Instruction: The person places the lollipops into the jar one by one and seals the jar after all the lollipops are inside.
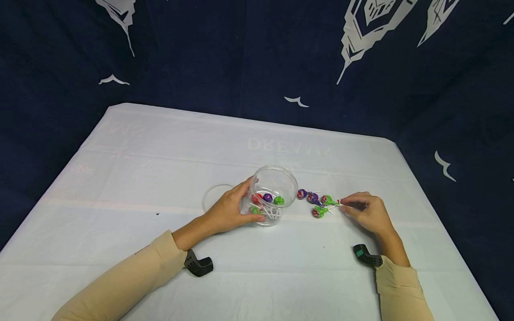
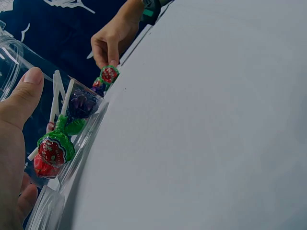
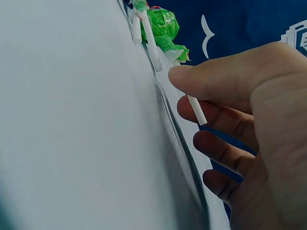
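My left hand (image 1: 226,211) grips the side of a clear plastic jar (image 1: 296,183), fingers and thumb around its wall. Inside lie several wrapped lollipops, among them a red one (image 1: 257,198), a purple one (image 1: 267,197) and a green one (image 2: 56,148), their white sticks crossing. To the right of the jar, my right hand (image 1: 371,214) pinches the white stick (image 3: 196,109) of a green-wrapped lollipop (image 1: 326,199) between thumb and index finger. Beside it on the cloth are another green lollipop (image 1: 318,212) and two purple ones (image 1: 302,194), close together.
A clear round lid (image 1: 204,199) lies left of the jar, partly hidden behind the left hand. White cloth (image 1: 160,151) covers the table, and a dark blue patterned curtain (image 1: 225,58) hangs behind it. Small dark specks (image 1: 157,214) dot the cloth.
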A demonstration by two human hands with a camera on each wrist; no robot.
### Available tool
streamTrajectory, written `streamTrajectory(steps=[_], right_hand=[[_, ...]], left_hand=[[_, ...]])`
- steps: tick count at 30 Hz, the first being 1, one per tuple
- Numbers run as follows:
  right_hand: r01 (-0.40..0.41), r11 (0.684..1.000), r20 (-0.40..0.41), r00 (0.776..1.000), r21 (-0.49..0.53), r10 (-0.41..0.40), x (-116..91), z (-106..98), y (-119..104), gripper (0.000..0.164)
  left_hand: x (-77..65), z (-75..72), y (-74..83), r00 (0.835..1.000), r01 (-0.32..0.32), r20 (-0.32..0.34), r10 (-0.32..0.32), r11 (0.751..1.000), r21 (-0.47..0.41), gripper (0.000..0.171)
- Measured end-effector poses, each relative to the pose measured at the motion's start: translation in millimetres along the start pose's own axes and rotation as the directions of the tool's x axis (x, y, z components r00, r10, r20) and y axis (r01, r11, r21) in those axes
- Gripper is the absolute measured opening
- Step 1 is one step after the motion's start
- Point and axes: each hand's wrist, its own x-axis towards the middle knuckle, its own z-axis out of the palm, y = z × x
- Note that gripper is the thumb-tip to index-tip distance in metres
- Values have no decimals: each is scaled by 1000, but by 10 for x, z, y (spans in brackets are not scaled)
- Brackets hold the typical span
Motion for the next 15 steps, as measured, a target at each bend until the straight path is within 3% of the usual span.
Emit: streamTrajectory(steps=[15], right_hand=[[-8,1000,-13,1000,-9,8,-4,38,0,12]], left_hand=[[2,5,-15,1000,-8,0,8,1000,-4,102]])
